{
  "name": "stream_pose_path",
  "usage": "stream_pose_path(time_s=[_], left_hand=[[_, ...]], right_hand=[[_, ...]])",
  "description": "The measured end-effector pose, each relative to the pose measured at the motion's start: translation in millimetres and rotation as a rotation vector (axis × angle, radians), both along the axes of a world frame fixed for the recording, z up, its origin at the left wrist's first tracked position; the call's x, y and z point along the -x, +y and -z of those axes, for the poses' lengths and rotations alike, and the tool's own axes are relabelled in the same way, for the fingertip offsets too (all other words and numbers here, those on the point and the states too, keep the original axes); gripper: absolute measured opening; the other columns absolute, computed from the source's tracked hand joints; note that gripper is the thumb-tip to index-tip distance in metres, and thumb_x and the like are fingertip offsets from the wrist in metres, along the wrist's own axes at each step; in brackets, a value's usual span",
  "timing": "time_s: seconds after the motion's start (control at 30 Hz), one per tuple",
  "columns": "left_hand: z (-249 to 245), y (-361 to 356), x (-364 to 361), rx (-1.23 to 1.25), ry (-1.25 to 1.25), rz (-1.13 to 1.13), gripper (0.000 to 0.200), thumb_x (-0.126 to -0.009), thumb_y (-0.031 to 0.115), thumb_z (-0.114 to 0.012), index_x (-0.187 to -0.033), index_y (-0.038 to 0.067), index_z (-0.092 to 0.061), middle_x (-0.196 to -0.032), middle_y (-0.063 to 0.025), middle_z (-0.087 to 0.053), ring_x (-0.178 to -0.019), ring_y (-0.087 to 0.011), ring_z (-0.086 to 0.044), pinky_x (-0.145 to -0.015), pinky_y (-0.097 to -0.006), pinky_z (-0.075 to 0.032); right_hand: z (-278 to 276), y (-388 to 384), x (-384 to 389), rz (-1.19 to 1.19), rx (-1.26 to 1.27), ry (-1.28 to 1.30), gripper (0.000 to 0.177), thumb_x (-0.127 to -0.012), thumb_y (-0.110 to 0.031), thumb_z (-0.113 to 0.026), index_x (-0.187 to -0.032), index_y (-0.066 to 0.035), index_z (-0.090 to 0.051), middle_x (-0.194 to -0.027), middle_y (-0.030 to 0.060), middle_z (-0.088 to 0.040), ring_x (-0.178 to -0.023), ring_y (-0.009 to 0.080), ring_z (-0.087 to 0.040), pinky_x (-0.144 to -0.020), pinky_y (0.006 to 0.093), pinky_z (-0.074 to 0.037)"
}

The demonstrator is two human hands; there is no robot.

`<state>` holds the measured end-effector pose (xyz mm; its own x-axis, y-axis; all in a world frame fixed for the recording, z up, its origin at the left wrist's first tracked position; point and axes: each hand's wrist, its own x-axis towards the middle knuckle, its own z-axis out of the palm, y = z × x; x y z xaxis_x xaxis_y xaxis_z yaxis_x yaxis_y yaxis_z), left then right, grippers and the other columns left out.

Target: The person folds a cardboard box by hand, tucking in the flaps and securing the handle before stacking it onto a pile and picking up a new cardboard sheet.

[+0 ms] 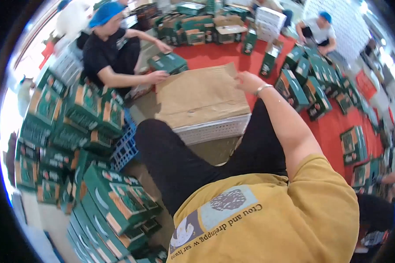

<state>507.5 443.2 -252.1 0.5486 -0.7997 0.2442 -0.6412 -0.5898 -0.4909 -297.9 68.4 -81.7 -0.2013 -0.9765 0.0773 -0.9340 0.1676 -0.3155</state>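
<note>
A sheet of brown cardboard (pixel 202 94) lies over a white perforated plastic crate (pixel 215 131) between my knees. At the sheet's right edge is my right hand (pixel 250 82), with a bracelet at the wrist. Its fingers are curled at the cardboard's edge, which they appear to pinch. My left hand does not show. Just past the sheet's far left corner stands a green carton (pixel 167 63), with a co-worker's hands on and beside it.
Green cartons (pixel 118 193) are stacked at my left, beside a blue crate (pixel 125 142). More cartons (pixel 292 90) stand on the red floor covering (pixel 206 53) at right and at the back. A co-worker (pixel 112 57) crouches at left, another (pixel 318 33) at far right.
</note>
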Motion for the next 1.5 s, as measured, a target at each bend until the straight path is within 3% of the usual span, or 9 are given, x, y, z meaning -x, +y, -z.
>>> stream_pose_path(time_s=[0.3,0.43,0.5,0.57,0.73,0.9,0.97,1.17,1.5], left_hand=[[-151,-305,217,0.377,0.577,0.841,0.021,-0.091,0.014,-0.064,-0.108,0.003,-0.069,-0.086,-0.0139,-0.069,-0.078,-0.0276,-0.067,-0.074,-0.0377,-0.052],[-225,-418,419,0.443,0.97,1.124,0.019,-0.091,0.008,-0.061,-0.107,-0.002,-0.066,-0.09,-0.0147,-0.067,-0.082,-0.0258,-0.065,-0.077,-0.036,-0.051],[-198,-464,495,0.064,1.198,1.277,0.032,-0.087,0.013,-0.068,-0.115,-0.001,-0.064,-0.109,-0.0184,-0.065,-0.102,-0.0317,-0.064,-0.091,-0.0389,-0.05],[-149,-503,568,-0.393,1.035,1.324,0.084,-0.084,0.03,-0.075,-0.151,0.006,-0.031,-0.156,-0.0215,-0.03,-0.142,-0.0385,-0.032,-0.115,-0.0497,-0.03],[-28,-527,672,-1.067,0.375,1.023,0.133,-0.066,0.087,-0.058,-0.159,0.008,-0.004,-0.16,-0.0294,0.016,-0.146,-0.0504,0.018,-0.114,-0.0675,0.003],[-4,-537,675,-1.191,0.472,0.912,0.137,-0.063,0.085,-0.062,-0.159,0.007,-0.003,-0.157,-0.0328,0.023,-0.142,-0.0535,0.026,-0.108,-0.0726,0.013],[2,-537,669,-1.241,0.463,0.879,0.139,-0.061,0.085,-0.064,-0.159,0.008,-0.001,-0.156,-0.0332,0.024,-0.142,-0.0542,0.027,-0.107,-0.0733,0.013],[21,-527,646,-1.013,0.549,1.124,0.146,-0.057,0.084,-0.068,-0.157,0.011,0.009,-0.156,-0.0335,0.024,-0.141,-0.0556,0.026,-0.105,-0.0755,0.013],[-24,-535,666,-1.059,0.597,1.023,0.132,-0.067,0.078,-0.068,-0.159,0.007,-0.006,-0.158,-0.028,0.025,-0.143,-0.0488,0.029,-0.11,-0.0705,0.01]], right_hand=[[21,56,177,0.393,0.002,-0.166,0.038,-0.087,-0.036,-0.071,-0.109,-0.005,-0.069,-0.105,0.0171,-0.071,-0.104,0.0345,-0.066,-0.091,0.0417,-0.052],[55,23,224,0.586,-0.025,-0.069,0.045,-0.09,-0.043,-0.067,-0.115,-0.006,-0.067,-0.111,0.0195,-0.069,-0.107,0.0352,-0.065,-0.093,0.0455,-0.051],[67,-9,245,0.706,0.002,-0.046,0.046,-0.089,-0.044,-0.067,-0.119,-0.008,-0.065,-0.119,0.0179,-0.066,-0.11,0.0347,-0.064,-0.093,0.0461,-0.051],[81,-45,285,0.743,0.0,0.04,0.046,-0.087,-0.042,-0.07,-0.118,-0.008,-0.062,-0.116,0.0172,-0.064,-0.108,0.0361,-0.064,-0.089,0.0464,-0.053],[97,-141,399,0.852,-0.187,0.167,0.054,-0.087,-0.037,-0.07,-0.129,-0.01,-0.051,-0.106,0.0203,-0.07,-0.1,0.0349,-0.069,-0.081,0.0475,-0.056],[191,-186,525,0.95,-0.23,0.062,0.071,-0.088,-0.032,-0.069,-0.15,-0.02,-0.036,-0.123,0.0195,-0.066,-0.116,0.0376,-0.062,-0.097,0.0489,-0.05],[215,-185,536,0.911,-0.276,0.185,0.035,-0.094,-0.031,-0.058,-0.126,-0.019,-0.064,-0.119,0.0184,-0.068,-0.112,0.0367,-0.064,-0.093,0.0481,-0.052],[140,-206,517,0.783,-0.105,0.551,0.028,-0.096,-0.028,-0.049,-0.099,-0.016,-0.075,-0.102,0.0137,-0.072,-0.096,0.0347,-0.07,-0.079,0.0485,-0.056],[-126,-177,385,0.584,0.086,0.54,0.034,-0.09,-0.044,-0.061,-0.106,-0.017,-0.073,-0.102,0.013,-0.072,-0.097,0.0334,-0.068,-0.083,0.0479,-0.054]])
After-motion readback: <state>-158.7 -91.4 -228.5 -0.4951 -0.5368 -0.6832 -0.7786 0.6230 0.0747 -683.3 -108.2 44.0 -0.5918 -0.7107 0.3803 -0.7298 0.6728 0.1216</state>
